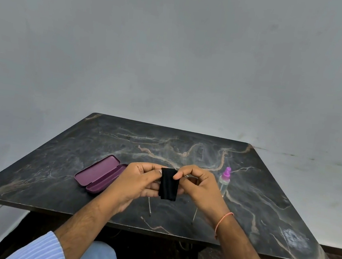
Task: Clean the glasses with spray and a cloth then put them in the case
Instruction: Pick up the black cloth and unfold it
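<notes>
Both hands hold the glasses [194,214] above the table's middle; only the two thin metal temple arms show, hanging down below the hands. A black cloth [168,185] is folded over the front of the glasses between the hands. My left hand [137,182] grips the left side, thumb on the cloth. My right hand [196,186] pinches the cloth at its right edge. The lenses are hidden. An open purple case [100,173] lies to the left. A clear spray bottle [224,180] with a purple top stands to the right.
A dark marble-patterned table [255,194] stands against a plain grey wall. Its front edge runs just above my forearms. A thin orange thread band circles my right wrist [222,221].
</notes>
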{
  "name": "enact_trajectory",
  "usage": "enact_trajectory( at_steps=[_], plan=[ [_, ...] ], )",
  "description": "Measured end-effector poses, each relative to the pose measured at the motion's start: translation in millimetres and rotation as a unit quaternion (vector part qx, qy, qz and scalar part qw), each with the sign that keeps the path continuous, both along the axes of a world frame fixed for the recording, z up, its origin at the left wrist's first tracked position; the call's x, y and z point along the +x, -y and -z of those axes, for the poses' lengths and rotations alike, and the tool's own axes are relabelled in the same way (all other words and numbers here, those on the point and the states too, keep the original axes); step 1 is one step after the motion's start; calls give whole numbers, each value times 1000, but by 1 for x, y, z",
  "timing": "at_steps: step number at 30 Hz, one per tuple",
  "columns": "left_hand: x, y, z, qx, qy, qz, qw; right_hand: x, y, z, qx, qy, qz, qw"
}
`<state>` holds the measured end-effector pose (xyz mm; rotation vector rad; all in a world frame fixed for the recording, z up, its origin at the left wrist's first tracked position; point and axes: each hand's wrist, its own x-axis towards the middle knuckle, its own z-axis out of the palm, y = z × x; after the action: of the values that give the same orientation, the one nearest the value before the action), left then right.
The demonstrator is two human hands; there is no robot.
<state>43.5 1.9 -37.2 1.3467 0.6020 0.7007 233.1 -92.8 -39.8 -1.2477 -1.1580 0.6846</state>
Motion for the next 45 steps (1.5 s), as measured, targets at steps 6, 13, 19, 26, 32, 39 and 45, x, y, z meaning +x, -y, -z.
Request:
enact_trajectory(
  at_steps=[6,13,19,26,32,39,45],
  plan=[
    [0,-2,1,0,7,-5,1000,-5,0,2,20,72,51,996],
    [1,-9,11,65,-16,-32,997,-12,4,-1,-42,-97,7,994],
    [1,-10,18,193,-66,-38,978,-17,8,4,-82,-68,-4,994],
    [-15,-39,21,552,-205,-118,800,-2,15,8,-104,-84,73,988],
    [-21,-74,16,746,-210,-24,631,14,28,7,-76,-121,116,983],
    [-8,-84,19,801,-197,37,564,28,41,9,-62,-110,155,980],
    [-6,-76,13,764,-201,-17,613,26,48,8,-54,-110,153,981]
  ],
)
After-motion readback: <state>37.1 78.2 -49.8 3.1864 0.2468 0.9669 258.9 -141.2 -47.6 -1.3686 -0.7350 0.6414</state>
